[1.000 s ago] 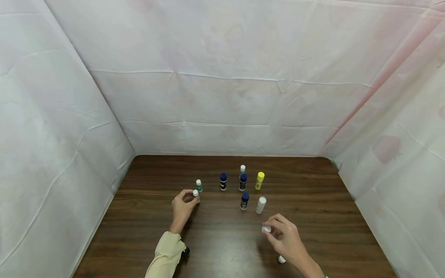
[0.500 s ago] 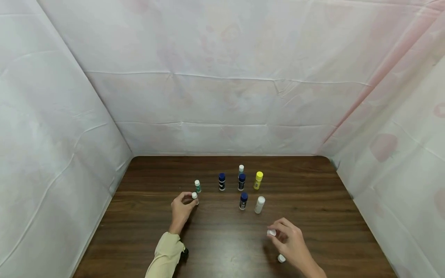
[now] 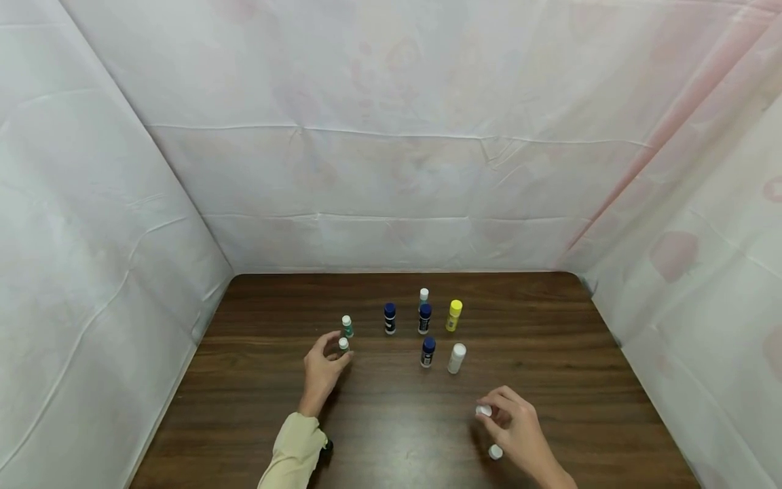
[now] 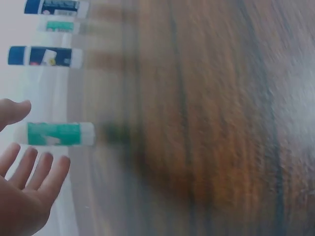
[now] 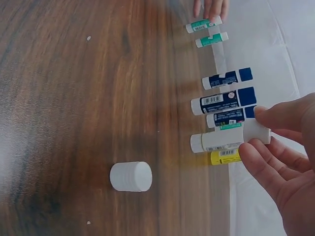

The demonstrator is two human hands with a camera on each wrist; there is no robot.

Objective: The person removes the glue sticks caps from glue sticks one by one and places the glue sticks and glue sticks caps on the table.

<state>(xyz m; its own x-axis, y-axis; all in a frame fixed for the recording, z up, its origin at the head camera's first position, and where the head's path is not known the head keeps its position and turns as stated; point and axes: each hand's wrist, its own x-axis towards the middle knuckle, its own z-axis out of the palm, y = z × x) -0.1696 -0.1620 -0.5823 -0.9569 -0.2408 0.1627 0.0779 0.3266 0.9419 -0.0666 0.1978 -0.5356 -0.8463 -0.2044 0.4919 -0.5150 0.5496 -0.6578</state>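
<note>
My left hand (image 3: 322, 372) is spread around a small green-labelled glue stick (image 4: 54, 133) with a white cap, which stands upright on the table. In the left wrist view the thumb is on one side of it and the fingers on the other, with gaps between. Just behind it stands a second green glue stick (image 3: 347, 327). My right hand (image 3: 513, 421) pinches a small white cap (image 5: 257, 132) between thumb and fingertips, above the table. Another white cap (image 5: 130, 177) rests on the table close to this hand.
Several glue sticks stand mid-table: dark blue ones such as this blue glue stick (image 3: 428, 353), a white glue stick (image 3: 456, 359), a yellow glue stick (image 3: 454, 316) and a white-capped glue stick (image 3: 424, 297) at the back. Pale cloth (image 3: 391, 170) encloses the dark wooden table (image 3: 391, 435).
My left fingers have opened away from the green glue stick, which stays standing. The right hand has drawn right and slightly nearer with the white cap.
</note>
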